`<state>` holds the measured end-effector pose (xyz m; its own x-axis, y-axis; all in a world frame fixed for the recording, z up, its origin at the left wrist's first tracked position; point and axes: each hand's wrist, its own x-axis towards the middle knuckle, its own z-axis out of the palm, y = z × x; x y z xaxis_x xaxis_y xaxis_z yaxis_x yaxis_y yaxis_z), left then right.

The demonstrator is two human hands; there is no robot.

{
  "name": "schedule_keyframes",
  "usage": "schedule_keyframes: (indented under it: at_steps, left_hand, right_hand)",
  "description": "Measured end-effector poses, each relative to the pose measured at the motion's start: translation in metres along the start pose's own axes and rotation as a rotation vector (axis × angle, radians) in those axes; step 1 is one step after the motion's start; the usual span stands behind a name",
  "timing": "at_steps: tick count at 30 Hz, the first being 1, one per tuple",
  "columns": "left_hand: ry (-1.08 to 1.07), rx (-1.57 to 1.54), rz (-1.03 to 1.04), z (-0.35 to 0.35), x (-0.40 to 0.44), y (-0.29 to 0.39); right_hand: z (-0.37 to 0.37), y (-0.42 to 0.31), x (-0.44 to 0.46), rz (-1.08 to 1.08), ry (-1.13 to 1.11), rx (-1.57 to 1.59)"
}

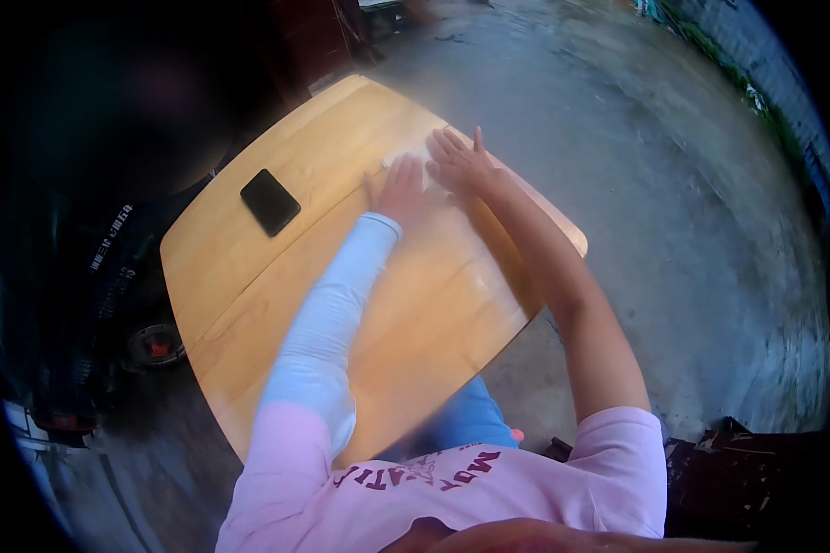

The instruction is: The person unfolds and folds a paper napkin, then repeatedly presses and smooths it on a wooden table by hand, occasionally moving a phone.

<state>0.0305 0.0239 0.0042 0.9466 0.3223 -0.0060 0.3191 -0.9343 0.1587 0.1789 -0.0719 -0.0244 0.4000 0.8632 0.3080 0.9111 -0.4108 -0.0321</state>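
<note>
My left hand (398,191), below a light blue sleeve, lies on the wooden tabletop (286,304) near its far right side. Its fingers are stretched forward and its thumb stands apart. Just right of it, my right hand (463,168) reaches the table's far right edge, palm down with fingers extended and spread. A pale, whitish patch (422,147) shows around the fingertips of both hands; blur hides what it is. To the left of my hands a black smartphone (270,202) rests on the table, apart from them.
A long seam runs across the tabletop. Wet-looking concrete floor (655,212) surrounds the table. A dark vehicle with white lettering (111,238) and a wheel (157,345) stands at the left. Dark items (729,470) lie at the lower right, and a wall (775,69) rises at the upper right.
</note>
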Motion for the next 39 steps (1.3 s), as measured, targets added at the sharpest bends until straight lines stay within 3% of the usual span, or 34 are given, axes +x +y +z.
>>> schedule_keyframes:
  at_steps: [6, 9, 12, 16, 19, 22, 27, 29, 32, 39]
  left_hand:
    - [-0.094, 0.004, 0.031, -0.005, 0.050, 0.044]
    - [0.008, 0.000, 0.159, 0.026, 0.039, 0.053]
    - [0.081, 0.051, 0.270, 0.035, 0.004, 0.078]
    - [0.033, -0.011, 0.376, 0.038, -0.037, 0.117]
    - [0.169, 0.071, 0.484, 0.044, -0.079, 0.128]
    - [0.051, -0.008, 0.493, 0.032, -0.121, 0.123]
    - [-0.072, -0.109, 0.382, -0.005, -0.202, 0.073]
    - [0.020, 0.035, 0.374, -0.010, -0.245, 0.043]
    - [0.005, 0.050, 0.218, -0.018, -0.301, -0.001]
    - [0.025, 0.036, -0.142, -0.022, -0.387, -0.032]
  right_hand:
    - [-0.020, 0.038, -0.017, 0.024, -0.074, -0.016]
    - [-0.030, 0.038, -0.058, 0.136, -0.080, 0.006]
    - [-0.048, 0.036, -0.107, 0.312, -0.099, 0.093]
    - [-0.076, 0.025, -0.179, 0.362, -0.134, -0.029]
    - [-0.087, 0.001, -0.217, 0.462, -0.110, -0.016]
    - [-0.085, -0.043, -0.243, 0.495, -0.049, -0.063]
    - [-0.089, -0.142, -0.244, 0.352, -0.011, -0.101]
    - [-0.093, -0.178, -0.234, 0.208, 0.023, 0.038]
    - [-0.064, -0.224, -0.217, -0.007, 0.142, 0.222]
    - [-0.052, -0.308, -0.190, -0.333, 0.046, 0.356]
